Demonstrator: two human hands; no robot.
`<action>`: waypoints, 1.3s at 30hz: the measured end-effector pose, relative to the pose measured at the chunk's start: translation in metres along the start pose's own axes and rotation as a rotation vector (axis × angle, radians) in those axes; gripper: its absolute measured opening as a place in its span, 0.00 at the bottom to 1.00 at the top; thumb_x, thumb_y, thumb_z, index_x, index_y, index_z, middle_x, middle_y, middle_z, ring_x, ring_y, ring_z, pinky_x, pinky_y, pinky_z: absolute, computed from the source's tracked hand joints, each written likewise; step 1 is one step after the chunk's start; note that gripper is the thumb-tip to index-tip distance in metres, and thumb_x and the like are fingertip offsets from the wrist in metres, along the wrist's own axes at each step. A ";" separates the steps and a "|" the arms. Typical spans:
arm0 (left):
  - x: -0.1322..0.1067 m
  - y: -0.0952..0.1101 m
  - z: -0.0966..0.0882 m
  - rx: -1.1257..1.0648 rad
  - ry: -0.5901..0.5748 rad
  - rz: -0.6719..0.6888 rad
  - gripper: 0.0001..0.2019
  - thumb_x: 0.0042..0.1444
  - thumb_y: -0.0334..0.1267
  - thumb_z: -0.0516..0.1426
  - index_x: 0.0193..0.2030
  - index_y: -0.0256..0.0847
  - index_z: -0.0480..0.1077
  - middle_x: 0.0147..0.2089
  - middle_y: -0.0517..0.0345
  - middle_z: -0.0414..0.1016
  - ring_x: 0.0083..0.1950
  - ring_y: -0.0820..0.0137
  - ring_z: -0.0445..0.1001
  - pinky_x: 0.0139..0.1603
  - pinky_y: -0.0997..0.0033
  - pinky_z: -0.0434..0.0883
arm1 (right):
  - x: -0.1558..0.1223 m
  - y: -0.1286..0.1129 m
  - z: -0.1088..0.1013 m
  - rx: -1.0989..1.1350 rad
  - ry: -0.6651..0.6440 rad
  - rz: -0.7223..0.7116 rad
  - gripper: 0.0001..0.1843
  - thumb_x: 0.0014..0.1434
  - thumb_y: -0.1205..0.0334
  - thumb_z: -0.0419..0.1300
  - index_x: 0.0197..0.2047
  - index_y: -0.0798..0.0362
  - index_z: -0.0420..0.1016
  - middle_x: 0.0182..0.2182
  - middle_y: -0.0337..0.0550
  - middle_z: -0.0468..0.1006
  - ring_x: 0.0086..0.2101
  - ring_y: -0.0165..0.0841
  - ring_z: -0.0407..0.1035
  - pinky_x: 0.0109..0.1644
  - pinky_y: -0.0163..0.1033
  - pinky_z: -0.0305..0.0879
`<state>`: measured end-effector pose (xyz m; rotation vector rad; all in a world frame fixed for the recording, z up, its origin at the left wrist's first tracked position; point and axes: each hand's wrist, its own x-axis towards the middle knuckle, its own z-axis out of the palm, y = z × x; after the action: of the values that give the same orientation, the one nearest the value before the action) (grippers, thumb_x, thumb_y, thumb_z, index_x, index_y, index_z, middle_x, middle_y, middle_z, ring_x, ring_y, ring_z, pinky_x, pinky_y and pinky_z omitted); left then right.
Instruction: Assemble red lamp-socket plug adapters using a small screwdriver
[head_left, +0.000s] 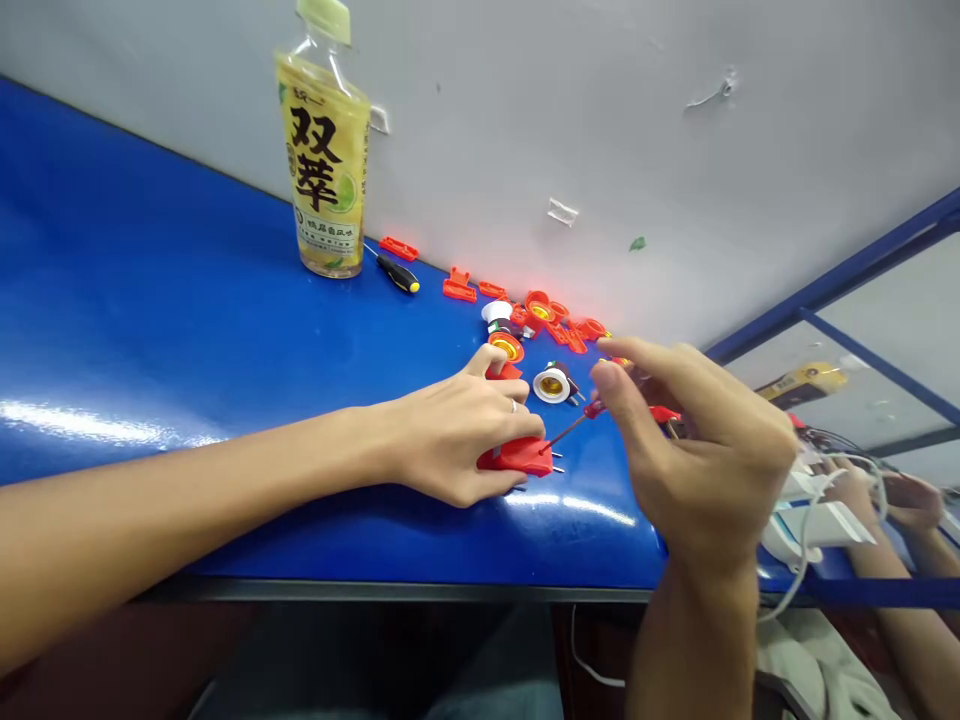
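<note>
My left hand is closed round a red plug-shaped lamp holder part and presses it on the blue table; metal prongs stick out at its right end. My right hand pinches a small red-handled screwdriver, whose tip touches the red part. A white lamp socket lies just behind the two hands.
Several red and white socket parts lie along the wall. A yellow tea bottle stands at the back, a black-and-yellow screwdriver beside it. Another person's hands work with white parts at the right. The table's front edge runs below my hands.
</note>
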<state>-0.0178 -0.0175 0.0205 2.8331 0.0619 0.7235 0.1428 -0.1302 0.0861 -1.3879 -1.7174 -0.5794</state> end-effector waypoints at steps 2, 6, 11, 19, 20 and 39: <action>0.000 0.000 0.000 0.003 0.016 0.006 0.08 0.57 0.38 0.61 0.42 0.40 0.74 0.31 0.57 0.76 0.40 0.61 0.74 0.61 0.49 0.54 | -0.001 0.000 -0.002 0.118 -0.083 0.014 0.13 0.65 0.67 0.61 0.52 0.52 0.80 0.43 0.41 0.84 0.40 0.31 0.79 0.44 0.37 0.77; 0.000 0.001 -0.001 -0.012 -0.008 -0.007 0.05 0.57 0.39 0.60 0.40 0.42 0.73 0.31 0.58 0.76 0.40 0.60 0.73 0.60 0.50 0.54 | -0.006 0.000 -0.006 0.402 -0.102 0.152 0.16 0.63 0.69 0.64 0.51 0.45 0.81 0.42 0.35 0.85 0.37 0.32 0.81 0.44 0.38 0.80; 0.000 0.002 -0.001 -0.034 -0.017 -0.003 0.04 0.56 0.36 0.59 0.38 0.41 0.73 0.29 0.59 0.75 0.39 0.61 0.73 0.59 0.50 0.53 | -0.005 -0.002 0.004 0.195 0.117 0.187 0.12 0.53 0.65 0.73 0.42 0.46 0.84 0.28 0.32 0.83 0.27 0.31 0.77 0.32 0.38 0.76; 0.001 0.003 0.001 -0.052 -0.002 0.000 0.05 0.60 0.39 0.58 0.37 0.41 0.73 0.27 0.60 0.74 0.39 0.62 0.73 0.59 0.51 0.53 | -0.013 0.000 -0.004 0.355 -0.034 0.194 0.15 0.63 0.69 0.64 0.52 0.48 0.80 0.45 0.40 0.84 0.40 0.36 0.82 0.45 0.41 0.81; 0.001 0.004 0.000 -0.053 -0.009 -0.002 0.05 0.60 0.39 0.58 0.37 0.42 0.73 0.27 0.60 0.74 0.39 0.61 0.74 0.59 0.51 0.53 | -0.014 -0.001 -0.006 0.390 -0.021 0.230 0.14 0.63 0.69 0.64 0.50 0.48 0.81 0.44 0.39 0.85 0.40 0.36 0.82 0.45 0.42 0.81; -0.001 0.009 0.004 0.007 0.016 -0.013 0.10 0.62 0.41 0.58 0.46 0.39 0.74 0.31 0.56 0.77 0.42 0.60 0.74 0.60 0.46 0.53 | -0.034 -0.011 0.007 0.297 0.457 0.530 0.10 0.50 0.64 0.75 0.30 0.54 0.78 0.24 0.37 0.81 0.23 0.34 0.78 0.25 0.34 0.75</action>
<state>-0.0164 -0.0269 0.0184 2.8306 0.0860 0.7446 0.1316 -0.1473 0.0555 -1.2993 -0.9723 -0.2934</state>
